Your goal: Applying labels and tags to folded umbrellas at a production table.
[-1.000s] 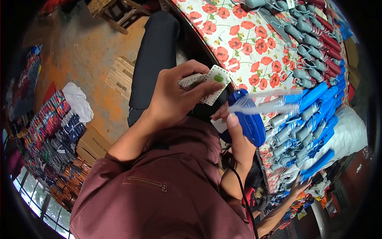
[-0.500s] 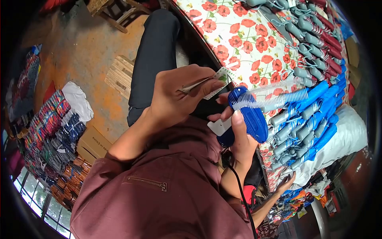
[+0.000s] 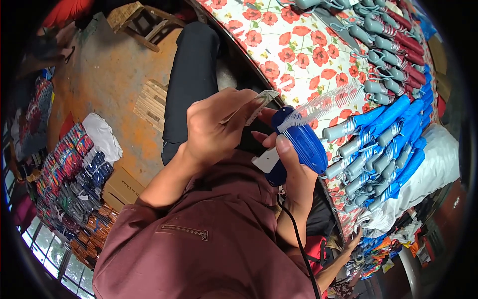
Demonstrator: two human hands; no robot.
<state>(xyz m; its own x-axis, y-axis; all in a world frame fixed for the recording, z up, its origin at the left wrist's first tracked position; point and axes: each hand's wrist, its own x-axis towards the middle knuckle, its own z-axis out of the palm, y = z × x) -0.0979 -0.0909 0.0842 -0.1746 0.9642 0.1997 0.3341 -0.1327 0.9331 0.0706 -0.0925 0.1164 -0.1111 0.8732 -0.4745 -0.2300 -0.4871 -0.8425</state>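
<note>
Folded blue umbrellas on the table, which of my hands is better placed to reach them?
Probably your right hand: it's nearer the blue umbrellas, though it grips a blue tool. Your left hand, farther off, holds a card.

A: What stands here?
B: Long table (image 3: pixel 291 62), topped in white with red-poppy print. Past its left edge, toward the upper end: brown wooden stool (image 3: pixel 125 16), splayed legs.
A: Underfoot?
B: Orange-brown floor (image 3: pixel 97 74), blotched grey. Flat, slatted pale-wood board (image 3: pixel 151 104) lies on it, also left of the table edge.
A: Light?
B: Bright, dark-framed, many-paned window (image 3: pixel 71 271), lower left, greenery behind the glass.
</note>
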